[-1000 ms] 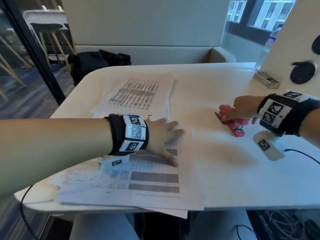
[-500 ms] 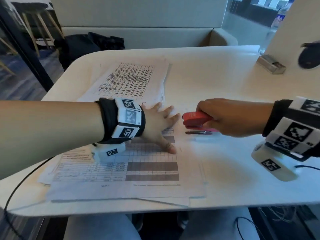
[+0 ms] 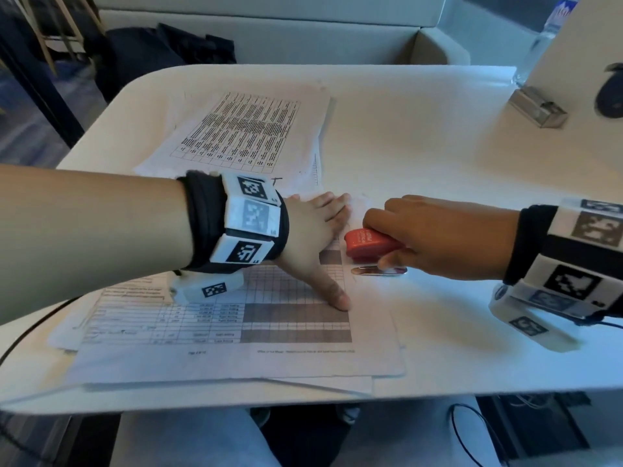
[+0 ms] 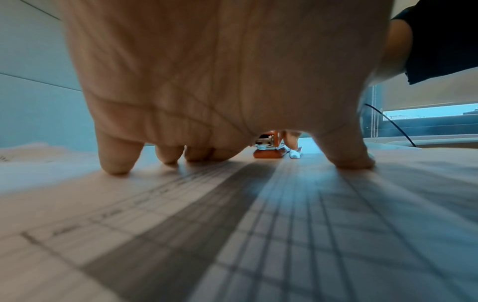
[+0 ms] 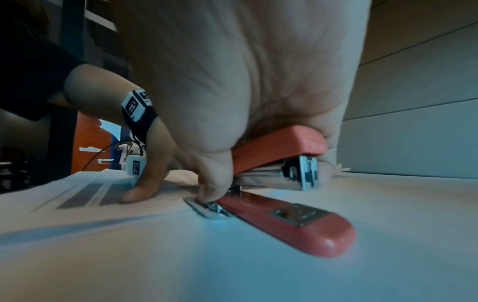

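A red stapler (image 3: 369, 243) sits at the right edge of a stack of printed sheets (image 3: 236, 332) on the white table (image 3: 421, 136). My right hand (image 3: 431, 230) grips the stapler's top arm (image 5: 279, 147); the stapler stands gaping, its red base (image 5: 292, 222) flat on the surface. My left hand (image 3: 320, 237) lies flat on the sheets with spread fingers (image 4: 113, 159) and thumb (image 4: 346, 153) pressing the paper down, just left of the stapler (image 4: 269, 147).
A second pile of printed tables (image 3: 249, 129) lies farther back on the table. A small metal box (image 3: 537, 107) stands at the far right near a white panel. A dark bag (image 3: 158, 59) rests on the bench behind. Cables hang below the table's near edge.
My right hand has carried the stapler leftward from the right side of the table to the edge of the sheets. My left hand has stayed pressed on the paper.
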Demonstrator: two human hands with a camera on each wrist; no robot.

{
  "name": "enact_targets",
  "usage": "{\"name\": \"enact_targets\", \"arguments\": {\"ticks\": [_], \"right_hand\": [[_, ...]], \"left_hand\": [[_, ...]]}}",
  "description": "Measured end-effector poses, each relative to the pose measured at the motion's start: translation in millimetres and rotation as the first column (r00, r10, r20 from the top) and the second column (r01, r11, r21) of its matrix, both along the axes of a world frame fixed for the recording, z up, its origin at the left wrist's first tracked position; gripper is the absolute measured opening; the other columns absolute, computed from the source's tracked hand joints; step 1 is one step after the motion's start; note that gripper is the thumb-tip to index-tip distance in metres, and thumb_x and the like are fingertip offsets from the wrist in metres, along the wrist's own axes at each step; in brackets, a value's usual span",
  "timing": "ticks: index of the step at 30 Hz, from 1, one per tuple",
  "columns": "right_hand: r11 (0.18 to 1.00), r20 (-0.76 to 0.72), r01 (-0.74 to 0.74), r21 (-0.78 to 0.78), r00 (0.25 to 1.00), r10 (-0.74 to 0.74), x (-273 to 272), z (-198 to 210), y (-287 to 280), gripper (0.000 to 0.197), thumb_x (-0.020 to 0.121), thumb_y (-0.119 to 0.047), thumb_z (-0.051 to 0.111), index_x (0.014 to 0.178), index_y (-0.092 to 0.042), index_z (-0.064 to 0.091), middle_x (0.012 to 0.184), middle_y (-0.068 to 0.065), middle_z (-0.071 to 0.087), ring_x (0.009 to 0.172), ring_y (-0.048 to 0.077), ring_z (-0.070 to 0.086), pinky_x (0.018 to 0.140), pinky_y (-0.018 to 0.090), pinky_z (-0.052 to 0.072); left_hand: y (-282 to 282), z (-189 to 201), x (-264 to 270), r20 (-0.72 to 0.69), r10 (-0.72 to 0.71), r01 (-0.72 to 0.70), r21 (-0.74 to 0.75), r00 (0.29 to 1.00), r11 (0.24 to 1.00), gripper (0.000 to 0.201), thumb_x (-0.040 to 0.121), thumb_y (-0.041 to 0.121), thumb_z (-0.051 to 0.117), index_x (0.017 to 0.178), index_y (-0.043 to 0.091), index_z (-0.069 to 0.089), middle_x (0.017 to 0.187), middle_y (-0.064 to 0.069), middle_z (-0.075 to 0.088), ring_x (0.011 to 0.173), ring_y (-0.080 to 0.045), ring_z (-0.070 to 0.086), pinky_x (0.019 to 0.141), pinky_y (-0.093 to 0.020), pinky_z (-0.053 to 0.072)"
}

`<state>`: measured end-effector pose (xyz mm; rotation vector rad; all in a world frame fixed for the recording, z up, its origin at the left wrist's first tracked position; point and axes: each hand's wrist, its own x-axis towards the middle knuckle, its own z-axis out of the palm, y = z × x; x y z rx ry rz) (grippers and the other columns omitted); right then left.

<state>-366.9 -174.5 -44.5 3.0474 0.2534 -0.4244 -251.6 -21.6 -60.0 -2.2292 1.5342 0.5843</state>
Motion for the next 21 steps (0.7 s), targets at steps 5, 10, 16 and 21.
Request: {"name": "enact_targets", "arguments": {"ticks": [5,10,16,21], "right_hand": [[0.996,0.012,-0.072,-0.056,0.997,0.073,1.8,-1.7,-3.7,0.022,0.094,-0.047,0.045,0.105,-0.028,0.04,0.088,-0.006,0.046,0.08,0.014,0.044,0.073,0.031,0.042],[0.989,0.048,-0.118,-0.087,0.991,0.122,5.7,-9.2,1.2,0.023,0.094,-0.046,0.043,0.105,-0.029,0.033,0.088,-0.005,0.042,0.08,0.015,0.041,0.07,0.029,0.039],[0.945,0.136,-0.279,-0.172,0.943,0.303,11.4,-7.0,5.5,0.029,0.091,-0.051,0.038,0.104,-0.026,0.035,0.082,0.001,0.046,0.071,0.017,0.033,0.058,0.034,0.039],[0.981,0.028,-0.178,-0.071,0.983,0.18,15.0,-6.6,6.9,0.045,0.094,-0.043,0.05,0.081,-0.048,0.007,0.08,-0.013,0.031,0.08,0.016,0.038,0.07,0.027,0.031]], "left_hand": [[-0.7,-3.5,0.1,0.001,0.012,-0.012,-0.017,1.0,1.0,0.138,0.059,0.089,0.048,0.149,0.01,-0.021,0.156,-0.004,-0.029,0.147,-0.02,-0.018,0.118,-0.047,0.003],[-0.2,-5.3,1.0,-0.004,0.018,-0.018,-0.03,1.0,0.999,0.138,0.058,0.091,0.045,0.148,0.011,-0.022,0.156,-0.004,-0.03,0.146,-0.02,-0.019,0.118,-0.047,0.002],[-0.5,-8.6,0.4,-0.021,0.039,-0.04,-0.056,0.999,0.998,0.136,0.056,0.091,0.046,0.15,0.018,-0.02,0.156,-0.001,-0.03,0.146,-0.019,-0.021,0.117,-0.047,-0.001],[0.1,-10.9,1.0,-0.028,0.037,-0.039,-0.081,0.999,0.996,0.136,0.055,0.091,0.047,0.151,0.019,-0.018,0.157,-0.001,-0.028,0.146,-0.019,-0.02,0.117,-0.049,0.0]]}}
